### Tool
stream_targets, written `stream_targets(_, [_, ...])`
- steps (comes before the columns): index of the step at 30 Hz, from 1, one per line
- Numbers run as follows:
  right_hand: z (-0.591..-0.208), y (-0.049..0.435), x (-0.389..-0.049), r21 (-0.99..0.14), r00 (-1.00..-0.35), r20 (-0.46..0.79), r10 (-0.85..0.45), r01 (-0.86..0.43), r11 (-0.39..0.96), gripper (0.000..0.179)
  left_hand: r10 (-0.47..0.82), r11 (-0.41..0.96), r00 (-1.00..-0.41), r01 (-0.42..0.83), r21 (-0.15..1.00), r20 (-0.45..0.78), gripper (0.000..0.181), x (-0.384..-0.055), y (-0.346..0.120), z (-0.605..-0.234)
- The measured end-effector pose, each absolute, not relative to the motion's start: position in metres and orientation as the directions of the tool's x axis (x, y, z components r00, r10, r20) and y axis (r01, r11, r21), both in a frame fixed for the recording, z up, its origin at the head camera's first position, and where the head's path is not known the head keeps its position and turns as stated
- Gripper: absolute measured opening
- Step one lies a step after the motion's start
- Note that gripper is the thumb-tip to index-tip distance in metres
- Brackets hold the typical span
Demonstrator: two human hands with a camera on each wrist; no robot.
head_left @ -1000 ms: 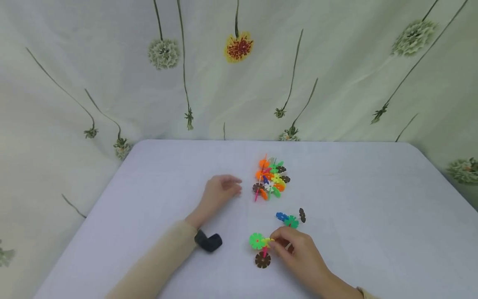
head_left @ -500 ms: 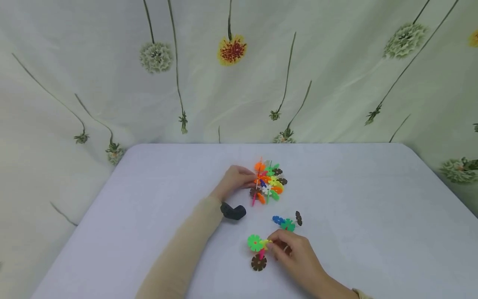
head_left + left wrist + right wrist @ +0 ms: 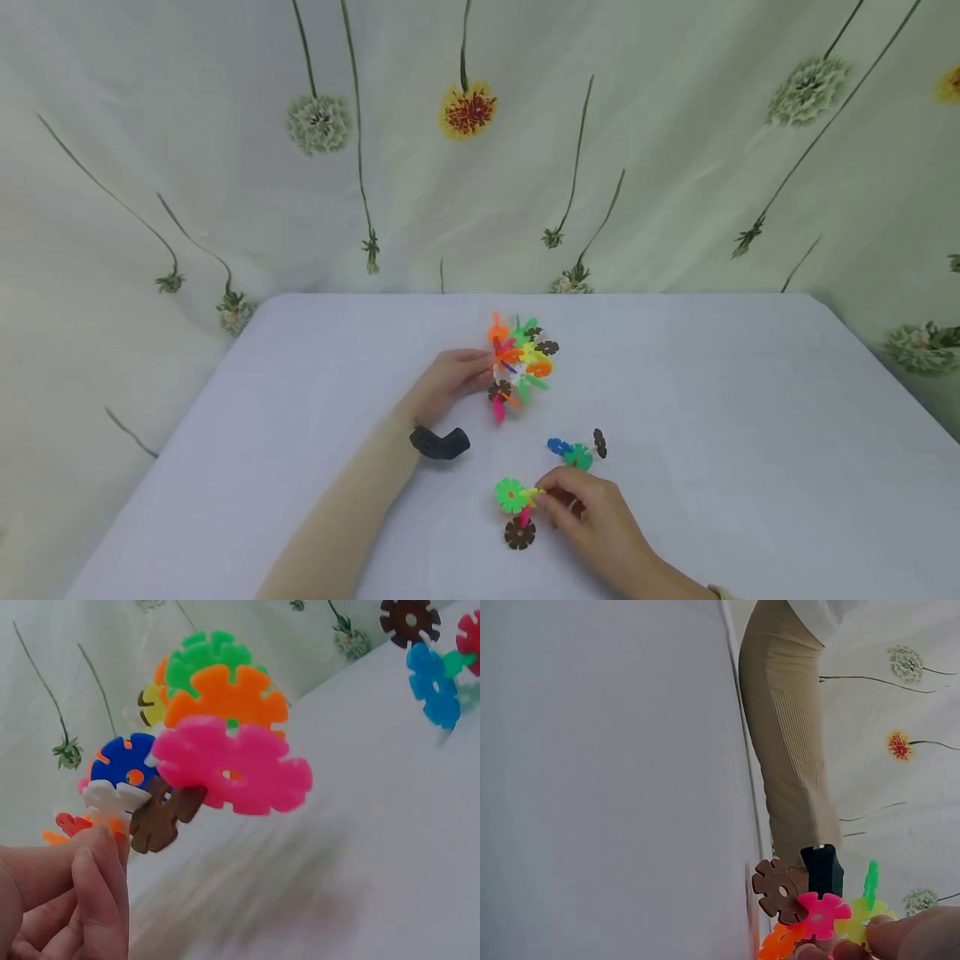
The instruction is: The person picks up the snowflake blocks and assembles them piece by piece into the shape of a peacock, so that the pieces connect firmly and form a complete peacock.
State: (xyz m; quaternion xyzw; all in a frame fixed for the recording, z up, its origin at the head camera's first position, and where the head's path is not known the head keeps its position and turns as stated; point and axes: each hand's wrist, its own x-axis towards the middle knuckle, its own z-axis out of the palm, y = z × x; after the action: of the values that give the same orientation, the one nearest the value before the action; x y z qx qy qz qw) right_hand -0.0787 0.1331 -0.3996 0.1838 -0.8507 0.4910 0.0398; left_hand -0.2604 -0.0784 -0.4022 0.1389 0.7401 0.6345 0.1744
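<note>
A large cluster of interlocked, colourful snowflake building discs (image 3: 538,370) is pinched at its left side by my left hand (image 3: 447,382). In the left wrist view, the thumb and fingertips meet at a white disc (image 3: 116,799), with a pink disc (image 3: 232,765) sticking out nearest the camera. My right hand (image 3: 596,517) pinches a yellow disc (image 3: 859,919) of a smaller joined piece, which has a light green disc (image 3: 510,495) and a brown disc (image 3: 520,534). Right behind that hand are blue, green and brown discs (image 3: 577,456); whether they join the held piece is hidden.
A white-covered table (image 3: 712,433) lies under both hands. Behind it hangs a pale cloth (image 3: 675,167) printed with dandelions. A black curved device (image 3: 440,444) sits on my left wrist, over the beige sleeve (image 3: 345,508).
My left hand has reached right to the large cluster and taken hold of it. The cluster has since shifted left and turned a little. My right hand keeps nearly the same place and grip.
</note>
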Motion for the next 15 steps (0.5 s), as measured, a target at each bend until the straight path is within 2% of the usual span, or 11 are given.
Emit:
stream_targets(3, [-0.400, 0.133, -0.079, -0.818, -0.923, 0.265, -0.278, -0.368, 0.442, 0.010, 0.450, 0.216, -0.893, 0.072, 0.974, -0.034, 0.047, -0.249, -0.091, -0.403])
stream_targets(5, [-0.402, 0.131, -0.078, -0.817, -0.920, 0.277, -0.279, -0.378, 0.435, 0.010, 0.441, 0.165, -0.896, 0.021, 0.986, -0.055, 0.050, -0.238, -0.100, -0.402])
stream_targets(7, [-0.403, 0.130, -0.077, -0.812, -0.914, 0.294, -0.280, -0.394, 0.431, 0.012, 0.430, 0.067, -0.898, -0.073, 0.995, -0.095, 0.054, -0.225, -0.108, -0.400])
stream_targets(10, [-0.403, 0.130, -0.077, -0.802, -0.904, 0.324, -0.277, -0.418, 0.427, 0.015, 0.462, -0.230, -0.870, -0.307, 0.924, -0.174, 0.058, -0.203, -0.117, -0.397])
stream_targets(12, [-0.403, 0.131, -0.078, -0.801, -0.901, 0.337, -0.272, -0.426, 0.420, 0.014, 0.520, -0.351, -0.839, -0.381, 0.855, -0.160, 0.057, -0.187, -0.122, -0.397])
stream_targets(15, [-0.400, 0.133, -0.078, -0.806, -0.896, 0.361, -0.258, -0.439, 0.398, 0.012, 0.621, -0.419, -0.779, -0.423, 0.803, -0.086, 0.041, -0.163, -0.127, -0.400])
